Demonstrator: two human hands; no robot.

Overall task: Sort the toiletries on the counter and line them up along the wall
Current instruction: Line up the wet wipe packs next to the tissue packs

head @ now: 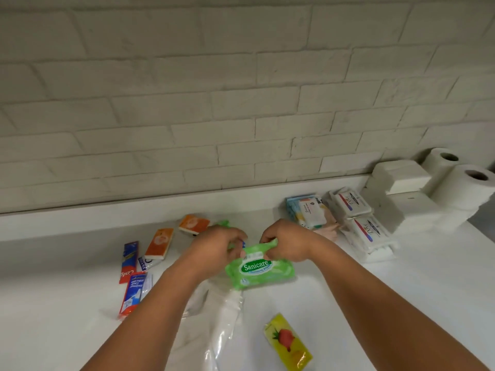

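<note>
Head view: left hand (218, 243) and right hand (288, 242) pinch the wipes (258, 273) (fingers clamped on its far edge). I'd guess for lifting wallward.

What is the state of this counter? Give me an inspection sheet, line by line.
Surface: glossy white counter.
Job's things: green Sanicare wipes pack at centre; orange-and-white small boxes and red-and-blue toothpaste boxes on the left; yellow strawberry-print sachet nearest the camera; white Dove soap boxes and white paper rolls on the right, near the wall.
Clutter: clear plastic bag between the forearms.
Hands: left hand and right hand both grip the wipes pack's top edge.
Cables: nothing seen.
Surroundings: white brick wall.
</note>
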